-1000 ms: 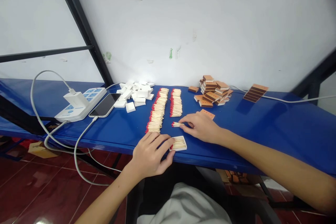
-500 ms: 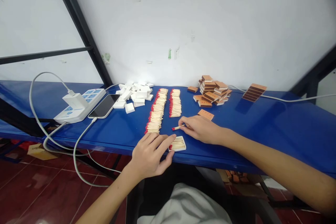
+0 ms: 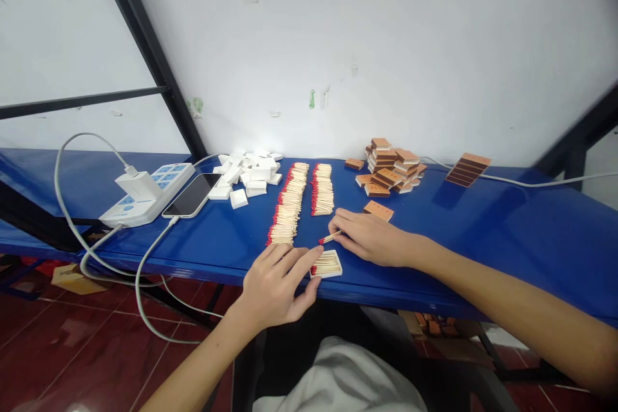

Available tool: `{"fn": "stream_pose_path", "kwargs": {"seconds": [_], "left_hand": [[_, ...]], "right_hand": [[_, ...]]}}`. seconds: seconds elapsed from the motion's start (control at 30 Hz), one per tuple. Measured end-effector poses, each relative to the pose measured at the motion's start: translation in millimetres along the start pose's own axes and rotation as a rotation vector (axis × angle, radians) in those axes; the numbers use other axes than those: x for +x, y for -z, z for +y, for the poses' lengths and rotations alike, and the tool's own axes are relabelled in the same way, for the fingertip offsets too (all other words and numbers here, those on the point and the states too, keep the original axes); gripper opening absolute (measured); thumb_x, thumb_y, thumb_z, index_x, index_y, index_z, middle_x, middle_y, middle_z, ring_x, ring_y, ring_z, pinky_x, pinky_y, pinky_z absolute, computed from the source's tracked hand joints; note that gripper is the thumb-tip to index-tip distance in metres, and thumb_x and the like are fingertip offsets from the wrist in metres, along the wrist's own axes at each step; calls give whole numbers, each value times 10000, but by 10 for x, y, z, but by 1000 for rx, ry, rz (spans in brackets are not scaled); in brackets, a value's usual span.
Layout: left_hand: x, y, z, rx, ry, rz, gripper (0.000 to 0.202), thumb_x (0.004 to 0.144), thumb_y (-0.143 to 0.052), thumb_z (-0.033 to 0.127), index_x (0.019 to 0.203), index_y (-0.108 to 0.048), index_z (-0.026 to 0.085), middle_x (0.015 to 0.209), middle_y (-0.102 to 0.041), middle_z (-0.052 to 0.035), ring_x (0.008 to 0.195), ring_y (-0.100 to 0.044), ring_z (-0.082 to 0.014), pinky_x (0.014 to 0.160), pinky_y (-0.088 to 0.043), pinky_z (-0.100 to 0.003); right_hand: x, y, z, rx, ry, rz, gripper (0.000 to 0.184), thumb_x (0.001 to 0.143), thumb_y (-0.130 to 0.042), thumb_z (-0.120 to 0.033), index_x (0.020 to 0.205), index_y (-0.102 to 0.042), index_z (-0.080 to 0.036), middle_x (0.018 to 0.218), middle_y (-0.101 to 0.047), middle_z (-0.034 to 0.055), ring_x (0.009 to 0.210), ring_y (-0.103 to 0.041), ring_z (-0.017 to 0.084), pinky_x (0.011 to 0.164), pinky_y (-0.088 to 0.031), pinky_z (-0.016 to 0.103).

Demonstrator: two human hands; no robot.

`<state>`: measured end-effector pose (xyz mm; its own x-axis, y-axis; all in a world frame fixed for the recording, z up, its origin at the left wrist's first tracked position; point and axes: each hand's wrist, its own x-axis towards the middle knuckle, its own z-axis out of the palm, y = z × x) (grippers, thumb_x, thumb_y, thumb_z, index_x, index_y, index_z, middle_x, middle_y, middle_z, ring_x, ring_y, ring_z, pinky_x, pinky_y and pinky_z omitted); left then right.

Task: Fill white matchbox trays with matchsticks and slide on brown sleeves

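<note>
Wall (image 3: 386,45): white, scuffed, with green marks; stands behind the table.
Blue table (image 3: 492,238): long, glossy, spanning the view below the wall; bears all items below.
Left hand (image 3: 275,283): palm down at the near edge; grip narrow, thumb and index finger set on opposite sides of the white tray's left end.
Right hand (image 3: 367,235): just beyond and to the right of the tray; thumb and fingertips closed in a pinch on a few matches.
Power strip (image 3: 167,180): white with blue sockets, far left; 1 white charger plug (image 3: 138,187) seated in it.
Brown box pile (image 3: 393,167): back, right of the matches; stacked unevenly.
White box pieces (image 3: 251,174): loose heap, back, left of the matches.
Phone (image 3: 190,196): screen dark, between the strip and the white heap; cable attached.
Long match row (image 3: 287,206): red heads to the left; near end just behind the left hand.
Short match row (image 3: 322,190): parallel, right of the long row, heads also left.
White tray (image 3: 331,275): flat on the table near its front edge, open side up, part-filled; contents' red heads left.
Pinched matches (image 3: 328,239): right hand, just behind the tray, heads left and slightly down; count cannot be told.
</note>
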<state>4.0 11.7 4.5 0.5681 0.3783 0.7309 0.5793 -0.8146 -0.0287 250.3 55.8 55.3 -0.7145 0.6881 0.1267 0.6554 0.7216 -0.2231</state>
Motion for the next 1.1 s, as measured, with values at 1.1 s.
{"fn": "stream_pose_path", "kwargs": {"seconds": [1.1], "left_hand": [[-2,15,12,8,25,1,261,847,-614,222,1104,-612,175,1002,-733,-74,843,-645,-225,751,-498,-364]], "right_hand": [[-26,-15,-272,172,95,109,114,854,-560,-203,770,-636,-192,542,-512,-57,557,-344,116,772,-288,325]]}}
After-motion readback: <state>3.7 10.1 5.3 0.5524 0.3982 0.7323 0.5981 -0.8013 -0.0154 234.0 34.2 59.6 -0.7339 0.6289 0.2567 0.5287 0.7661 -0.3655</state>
